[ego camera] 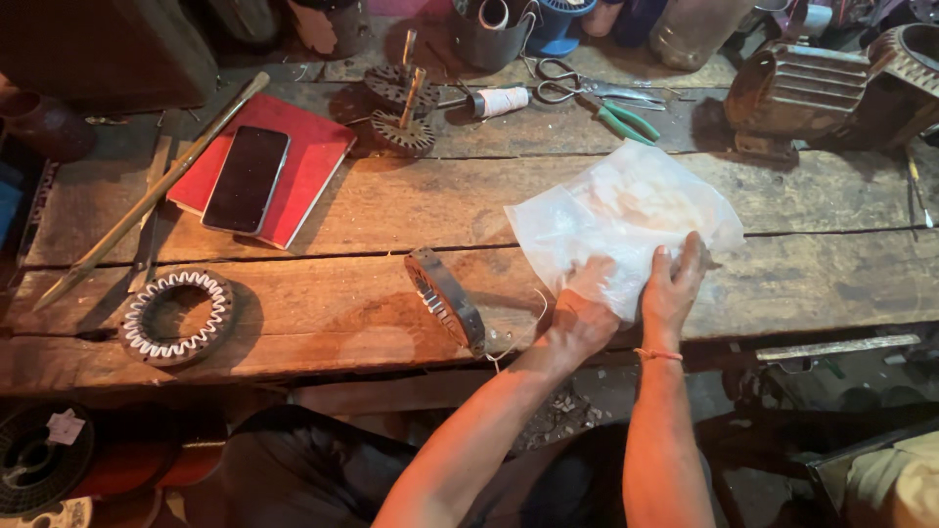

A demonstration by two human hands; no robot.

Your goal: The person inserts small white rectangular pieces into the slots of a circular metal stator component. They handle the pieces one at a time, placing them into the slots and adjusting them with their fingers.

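Observation:
A clear plastic bag [626, 220] with pale contents lies on the wooden workbench [391, 205]. My left hand [584, 315] reaches into or under the bag's near corner, its fingers hidden by the plastic. My right hand [671, 288] pinches the bag's near edge; a thin orange band circles its wrist. Just left of my left hand a dark metal stator ring [447, 298] stands on edge, tilted, with a thin pale thread trailing near it.
Another stator ring with white slot liners [176, 318] lies flat at the left. A black phone [246, 179] rests on a red notebook [293, 156]. Scissors [577, 86], green-handled pliers [626, 120], a thread spool [501, 101], rotor discs [401, 108], a motor housing [797, 93] and a long stick [152, 196] are farther back.

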